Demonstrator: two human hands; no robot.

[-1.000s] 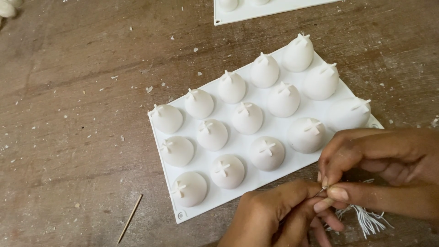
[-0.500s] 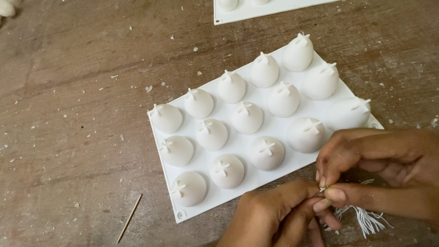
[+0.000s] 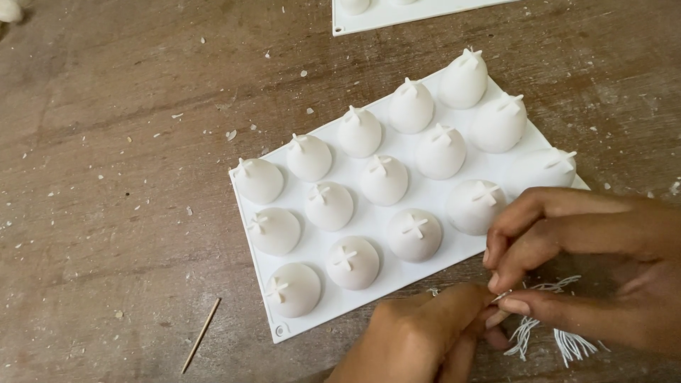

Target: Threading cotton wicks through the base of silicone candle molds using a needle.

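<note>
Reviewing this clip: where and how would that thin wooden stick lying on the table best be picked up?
Probably pinch the wooden stick at mid-length from above, fingertips on its two long sides. It lies flat and diagonal on the wooden table, apart from the white mould, so both sides are free.

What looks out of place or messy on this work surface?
Little stands out. White crumbs lie scattered over the brown table, and a thin wooden stick lies loose near the white dome mould, which sits askew. The left hand and right hand pinch white threads between them.
</note>
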